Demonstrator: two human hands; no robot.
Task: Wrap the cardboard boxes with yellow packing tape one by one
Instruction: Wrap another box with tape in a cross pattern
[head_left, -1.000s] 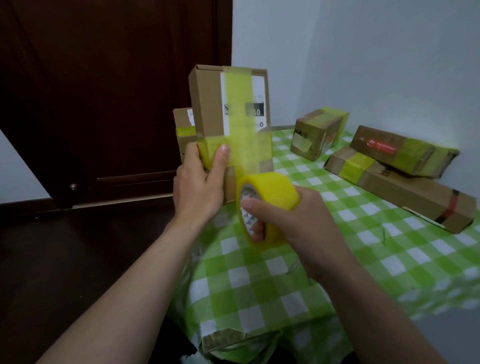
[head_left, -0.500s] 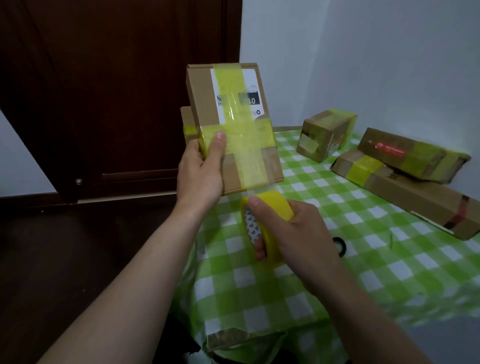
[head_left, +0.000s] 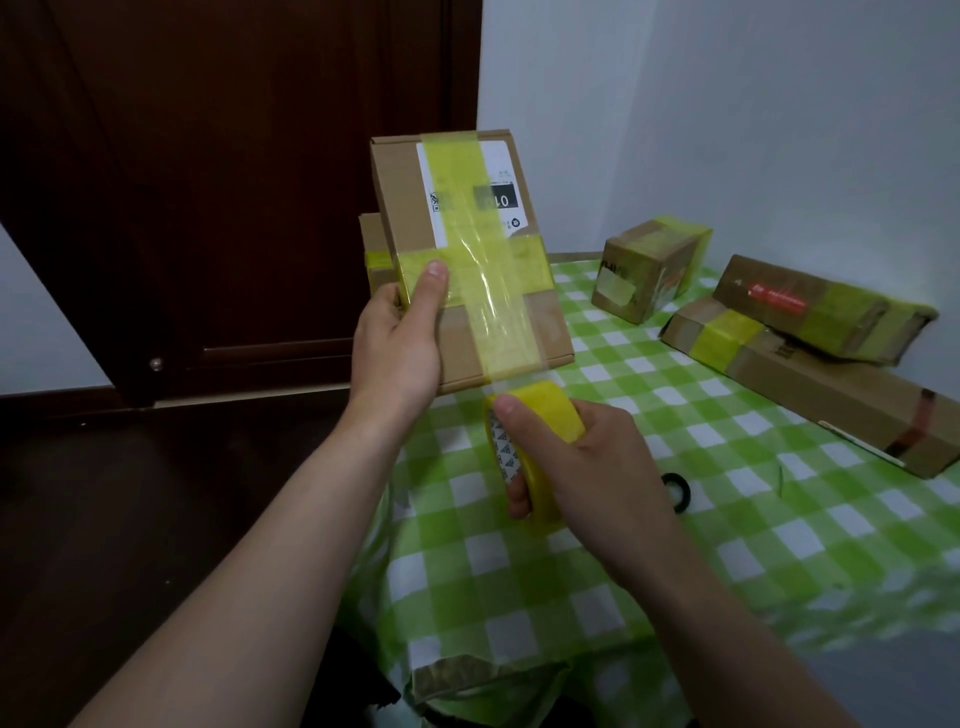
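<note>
Matt brown cardboard box (head_left: 470, 291) wears glossy translucent yellow tape (head_left: 535, 415); checked tablecloth (head_left: 727, 519) looks soft cloth, door (head_left: 234, 182) dark wood.

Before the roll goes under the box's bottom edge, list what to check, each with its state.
1. Left hand grips the cardboard box, thumb on the cross band: ok.
2. Right hand holds the yellow tape roll: ok.
3. Lengthwise strip runs unbroken from box face to roll: ok.
4. Strip smooth over the label: cannot tell.
5. Tape on the box's back face: cannot tell, hidden.
</note>
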